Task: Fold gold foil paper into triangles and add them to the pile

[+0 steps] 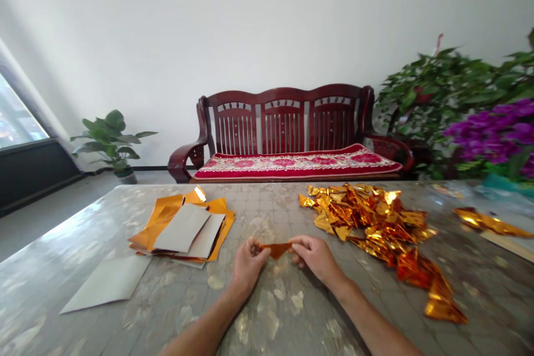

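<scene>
Foil piece (276,250): located centrally, just above or on the bench (200,311). Clock positions are taken from it. Loose sheet (106,282), between 8 and 9 o'clock; paper stack (182,228), between 9 and 10. Left hand (249,261): grip closed, pinching the left corner. Piece probably light, creasable, slightly slippery; hold at the upper corners. Right hand (315,256): grip closed, pinching the right corner. Folded foil heap (362,214), 2 o'clock.

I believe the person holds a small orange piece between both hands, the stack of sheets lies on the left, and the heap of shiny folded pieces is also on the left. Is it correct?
Not quite: the head view shows the heap of shiny folded pieces on the right. The rest is right.
</scene>
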{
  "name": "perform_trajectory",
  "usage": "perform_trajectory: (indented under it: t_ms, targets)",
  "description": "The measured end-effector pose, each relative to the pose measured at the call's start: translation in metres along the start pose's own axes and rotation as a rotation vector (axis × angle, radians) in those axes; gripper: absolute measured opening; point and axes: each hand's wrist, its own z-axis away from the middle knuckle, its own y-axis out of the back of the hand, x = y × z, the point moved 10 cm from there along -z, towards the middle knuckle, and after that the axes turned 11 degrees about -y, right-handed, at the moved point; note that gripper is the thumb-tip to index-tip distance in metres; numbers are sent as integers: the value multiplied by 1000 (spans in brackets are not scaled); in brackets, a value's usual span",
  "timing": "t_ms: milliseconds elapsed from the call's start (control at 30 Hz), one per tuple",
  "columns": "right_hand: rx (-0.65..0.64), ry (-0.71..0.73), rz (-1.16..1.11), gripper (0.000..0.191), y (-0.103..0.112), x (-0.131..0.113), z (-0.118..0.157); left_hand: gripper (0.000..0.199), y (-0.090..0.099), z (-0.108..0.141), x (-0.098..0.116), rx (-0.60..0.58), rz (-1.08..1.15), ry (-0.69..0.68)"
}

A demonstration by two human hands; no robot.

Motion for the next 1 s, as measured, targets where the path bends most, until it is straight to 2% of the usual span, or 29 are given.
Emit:
perform_trajectory:
  t_ms: [100,267,467,700,900,1000]
  targets:
    - [38,72,114,28,3,-7,1,23,-4,-1,-1,-24,9,15]
    - [146,283,272,22,11,-24,6,20,-10,-2,-4,-48,10,34]
    - [82,288,231,20,5,-11,0,15,-17,-4,-4,-76,50,4]
    - [100,383,309,22,5,-18,6,15,-27,-2,5,-171,173,-37]
    - [93,381,286,24,7,-20,3,14,-29,-8,12,-309,-12,-135]
    - [76,377,255,24,8,-20,4,14,-28,-12,10,-339,-34,-140]
